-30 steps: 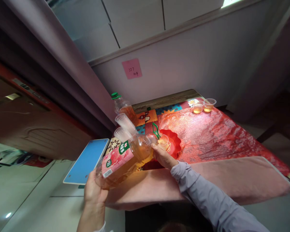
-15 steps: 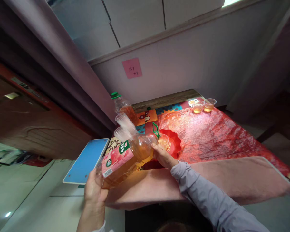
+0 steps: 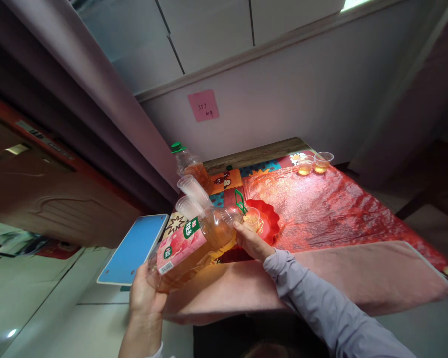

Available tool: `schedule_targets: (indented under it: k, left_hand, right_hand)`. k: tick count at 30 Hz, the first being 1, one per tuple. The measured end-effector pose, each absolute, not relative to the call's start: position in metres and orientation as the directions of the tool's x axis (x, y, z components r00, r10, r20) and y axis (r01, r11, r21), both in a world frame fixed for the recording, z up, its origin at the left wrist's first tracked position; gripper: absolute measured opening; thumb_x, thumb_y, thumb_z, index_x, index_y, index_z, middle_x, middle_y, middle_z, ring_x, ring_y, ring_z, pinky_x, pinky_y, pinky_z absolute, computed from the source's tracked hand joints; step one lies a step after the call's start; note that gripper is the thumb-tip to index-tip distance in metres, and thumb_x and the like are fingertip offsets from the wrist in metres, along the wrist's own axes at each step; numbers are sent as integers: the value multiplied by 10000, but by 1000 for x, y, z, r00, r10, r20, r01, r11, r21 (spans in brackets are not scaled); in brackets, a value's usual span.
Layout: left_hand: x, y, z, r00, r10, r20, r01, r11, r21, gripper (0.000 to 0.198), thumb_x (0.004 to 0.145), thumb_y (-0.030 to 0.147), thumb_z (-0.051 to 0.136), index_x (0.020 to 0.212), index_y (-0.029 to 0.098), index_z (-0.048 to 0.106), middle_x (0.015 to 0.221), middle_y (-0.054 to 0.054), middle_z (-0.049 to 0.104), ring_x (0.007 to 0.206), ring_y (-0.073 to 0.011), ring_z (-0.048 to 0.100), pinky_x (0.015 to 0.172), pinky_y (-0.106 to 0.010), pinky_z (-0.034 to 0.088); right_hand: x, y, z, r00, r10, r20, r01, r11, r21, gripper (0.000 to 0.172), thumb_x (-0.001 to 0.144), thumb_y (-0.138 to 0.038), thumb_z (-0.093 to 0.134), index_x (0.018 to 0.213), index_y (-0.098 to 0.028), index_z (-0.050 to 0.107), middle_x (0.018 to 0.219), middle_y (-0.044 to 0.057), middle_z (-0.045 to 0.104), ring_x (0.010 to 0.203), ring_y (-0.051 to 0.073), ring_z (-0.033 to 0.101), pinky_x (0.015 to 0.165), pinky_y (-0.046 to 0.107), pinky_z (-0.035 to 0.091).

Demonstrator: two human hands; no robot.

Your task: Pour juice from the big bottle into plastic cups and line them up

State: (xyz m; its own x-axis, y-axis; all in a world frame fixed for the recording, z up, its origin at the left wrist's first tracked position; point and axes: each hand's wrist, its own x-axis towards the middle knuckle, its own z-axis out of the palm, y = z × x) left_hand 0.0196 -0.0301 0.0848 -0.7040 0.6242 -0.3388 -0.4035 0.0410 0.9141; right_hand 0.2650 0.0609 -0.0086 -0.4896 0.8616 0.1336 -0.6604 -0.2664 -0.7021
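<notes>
A large clear juice bottle [image 3: 182, 244] with a pink label and amber liquid inside is held tilted, its neck end pointing right. My left hand [image 3: 146, 291] cups the bottle's base from below. Near the neck, my right hand [image 3: 254, 240] is wrapped round the bottle, and a green carry loop [image 3: 240, 200] sticks up there. Right beside the neck, a clear plastic cup [image 3: 253, 218] sits in a red scalloped dish [image 3: 272, 224]. The bottle's mouth is partly hidden, and I cannot tell whether liquid is flowing.
Behind the held bottle lean two stacks of clear plastic cups [image 3: 194, 191]. A second green-capped bottle [image 3: 196, 171] stands at the back left. Two cups with amber drink [image 3: 321, 163] stand on the red cloth's [image 3: 321, 214] far edge. A blue board-like surface [image 3: 134, 248] lies left.
</notes>
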Motion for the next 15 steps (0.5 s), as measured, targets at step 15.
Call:
schedule_targets:
  k: [15]
  left_hand:
    - [17, -33, 82, -678, 642, -359, -467, 2, 884, 501, 954, 193, 552, 1412, 136, 746, 975, -105, 868, 912, -290, 836, 831, -388, 688]
  right_hand:
    - [264, 61, -10, -509, 854, 107, -654, -303, -693, 763, 882, -741, 808, 1481, -300, 637, 1484, 102, 725, 1349, 351, 696, 915, 407, 666]
